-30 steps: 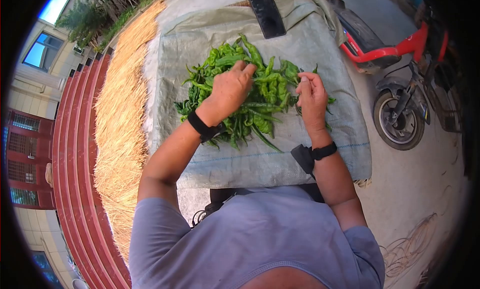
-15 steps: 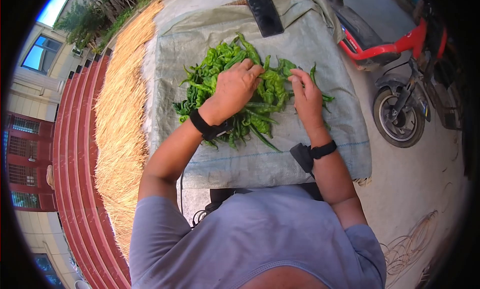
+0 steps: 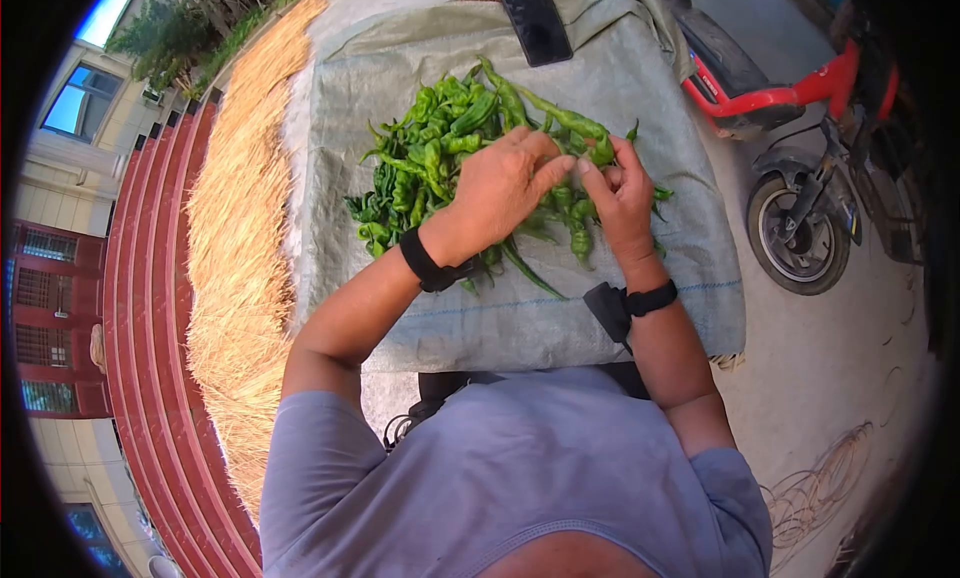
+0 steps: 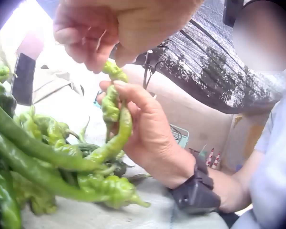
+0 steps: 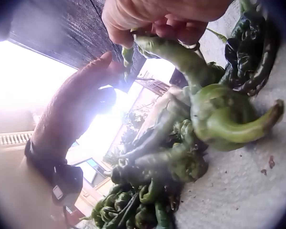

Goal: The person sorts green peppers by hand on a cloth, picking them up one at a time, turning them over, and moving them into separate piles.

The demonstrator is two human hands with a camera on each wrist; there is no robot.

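A heap of wrinkled green peppers (image 3: pixel 430 148) lies on a pale woven sack (image 3: pixel 430 343). My left hand (image 3: pixel 505 183) reaches over the heap's right side, and its fingertips meet those of my right hand (image 3: pixel 628 203). Seen from the left wrist, my right hand grips curved green peppers (image 4: pixel 124 129) between thumb and fingers. Above that thumb, the left fingertips pinch the upper end of a lighter green pepper (image 4: pixel 116 71). In the right wrist view, a thick pepper (image 5: pixel 229 114) with a curled tip hangs below my right fingers.
A dark phone (image 3: pixel 535 20) lies at the sack's far edge. To the right stands a red scooter (image 3: pixel 810 93) with its wheel near the sack. A band of straw (image 3: pixel 245 228) and red steps (image 3: pixel 155 328) run along the left.
My left hand has moved right, off the middle of the heap, to meet my right hand. Both hands now have hold of peppers, with several raised around the right hand.
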